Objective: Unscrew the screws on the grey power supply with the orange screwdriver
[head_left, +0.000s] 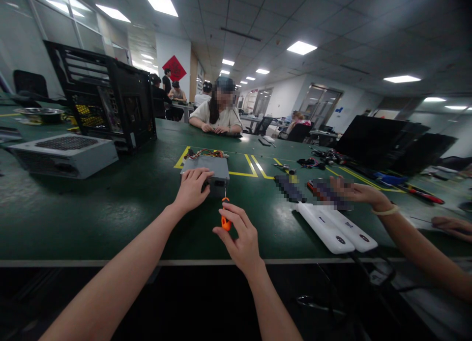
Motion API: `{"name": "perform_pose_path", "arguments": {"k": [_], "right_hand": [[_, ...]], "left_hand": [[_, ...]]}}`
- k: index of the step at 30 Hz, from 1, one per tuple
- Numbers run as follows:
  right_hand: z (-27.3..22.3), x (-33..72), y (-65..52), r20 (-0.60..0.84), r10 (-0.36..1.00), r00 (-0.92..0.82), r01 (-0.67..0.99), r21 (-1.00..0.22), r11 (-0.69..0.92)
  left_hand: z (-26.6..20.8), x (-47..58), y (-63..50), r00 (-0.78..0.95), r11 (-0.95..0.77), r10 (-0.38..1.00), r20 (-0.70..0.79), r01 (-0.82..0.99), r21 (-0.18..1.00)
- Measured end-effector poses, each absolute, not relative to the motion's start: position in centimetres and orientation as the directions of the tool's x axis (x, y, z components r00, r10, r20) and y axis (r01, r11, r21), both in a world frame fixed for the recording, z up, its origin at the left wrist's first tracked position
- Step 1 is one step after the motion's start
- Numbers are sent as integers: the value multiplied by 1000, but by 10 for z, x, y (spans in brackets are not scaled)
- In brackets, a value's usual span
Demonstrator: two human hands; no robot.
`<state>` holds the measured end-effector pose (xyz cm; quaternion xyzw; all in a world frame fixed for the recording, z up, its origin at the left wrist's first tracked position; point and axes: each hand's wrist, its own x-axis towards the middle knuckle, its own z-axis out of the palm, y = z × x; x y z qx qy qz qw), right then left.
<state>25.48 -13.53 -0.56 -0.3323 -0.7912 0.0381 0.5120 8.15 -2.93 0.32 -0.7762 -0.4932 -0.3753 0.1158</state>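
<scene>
A grey computer power supply unit (211, 163) sits on the green table in front of me, its bundle of coloured cables at the far side. My left hand (191, 189) lies over its near left corner, fingers across the top and thumb against the front face, gripping it. Between the fingers and thumb of my right hand (241, 235) is a screwdriver (225, 223) with an orange handle. Its thin shaft points away from me, the tip at the lower right of the unit's front face. Whether the tip sits in a screw is too small to tell.
To the left stand another power supply (70, 152), a black computer case (110, 98) and a metal bowl (42, 115). White power banks (324, 228) lie at right, near a co-worker's hand (359, 192). Tools and cables (320, 159) lie beyond. Another person (217, 115) sits opposite.
</scene>
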Motion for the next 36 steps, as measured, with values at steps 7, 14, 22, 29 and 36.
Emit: {"name": "perform_pose_path", "arguments": {"k": [7,14,22,29,36], "right_hand": [[-6,254,-137,778,566,-272,517,-378,768],[-11,254,-133,805,542,-243,492,-379,784],[-5,255,-139,750,581,-314,523,-374,766],[-13,254,-135,796,555,-240,429,-426,797],[-7,254,-139,766,581,-275,487,-410,771]], "left_hand": [[3,81,-29,237,-485,669,704,857,172],[3,82,-29,234,-491,674,701,851,188],[3,82,-29,230,-489,680,697,850,197],[3,82,-29,230,-489,672,704,852,188],[3,81,-29,229,-485,683,694,852,197]]}}
